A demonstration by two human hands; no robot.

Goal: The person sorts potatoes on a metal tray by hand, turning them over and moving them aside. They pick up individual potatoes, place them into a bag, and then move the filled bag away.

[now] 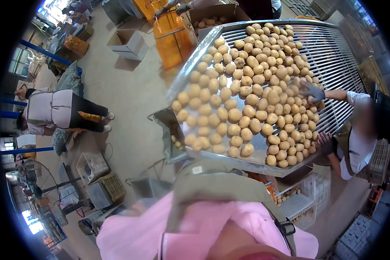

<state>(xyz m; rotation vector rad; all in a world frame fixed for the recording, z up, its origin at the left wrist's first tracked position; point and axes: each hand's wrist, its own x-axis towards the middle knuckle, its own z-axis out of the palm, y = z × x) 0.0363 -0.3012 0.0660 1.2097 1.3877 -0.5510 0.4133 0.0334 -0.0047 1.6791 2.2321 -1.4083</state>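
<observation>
dozens of potatoes (247, 108) lie on the metal roller counter (333, 56), massed along its left and near edges; the far right corner shows bare rollers. the wearer's hands are out of view, so whether their fingers are wide, narrow or holding anything cannot be told. a co-worker's grey-gloved hand (312, 92) rests on potatoes near the right edge. a white crate (299, 203) stands below the near edge.

Well over a hundred potatoes (247, 104), too many to count exactly, are lying on one sorting table (338, 56). Three other people are showing: one worker (359, 143) at its right edge, one bending person (56, 108), and one pair of arms (182, 5) at its far end. Two cardboard boxes (128, 41) are standing open.
</observation>
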